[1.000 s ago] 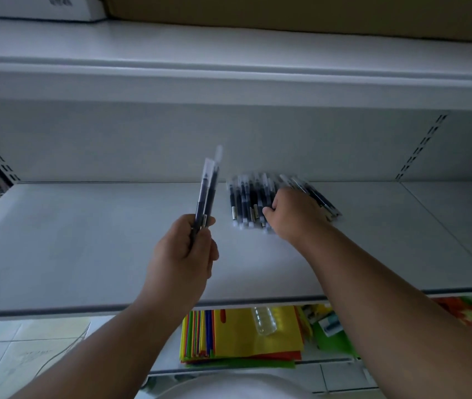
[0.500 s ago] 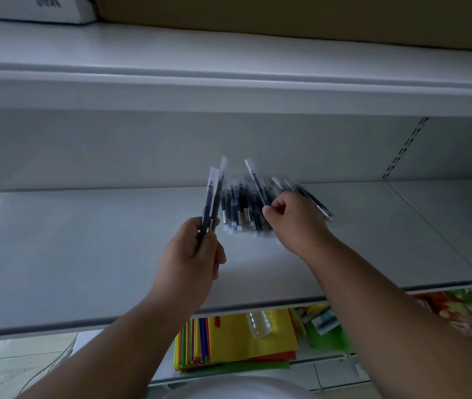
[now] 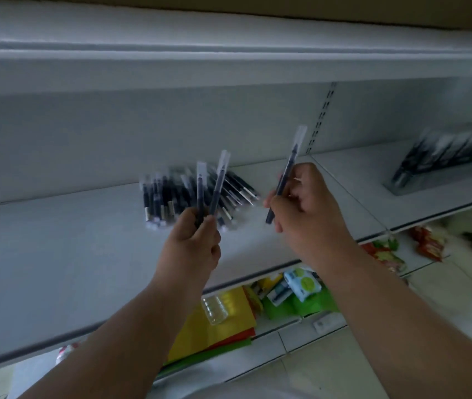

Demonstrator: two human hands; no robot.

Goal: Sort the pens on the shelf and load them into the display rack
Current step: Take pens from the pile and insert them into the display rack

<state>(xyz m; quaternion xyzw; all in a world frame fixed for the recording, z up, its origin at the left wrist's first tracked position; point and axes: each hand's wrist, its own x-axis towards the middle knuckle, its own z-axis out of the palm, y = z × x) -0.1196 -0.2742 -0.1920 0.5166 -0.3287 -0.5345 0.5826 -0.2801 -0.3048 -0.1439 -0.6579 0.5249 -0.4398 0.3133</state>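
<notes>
A pile of dark pens in clear sleeves lies on the white shelf. My left hand grips two wrapped pens upright, just in front of the pile. My right hand pinches a single wrapped pen, lifted off the shelf to the right of the pile and tilted up to the right. At the far right of the shelf stands a grey display rack with several dark pens in it, blurred.
An upper shelf overhangs the work area. A slotted upright divides the back panel. Below the shelf lie coloured paper sheets, a clear plastic bottle and packaged goods. The floor is tiled.
My right hand has lifted one pen out of the pile and carried it to the right. The view has swung right, bringing the display rack into sight. My left hand keeps its two pens.
</notes>
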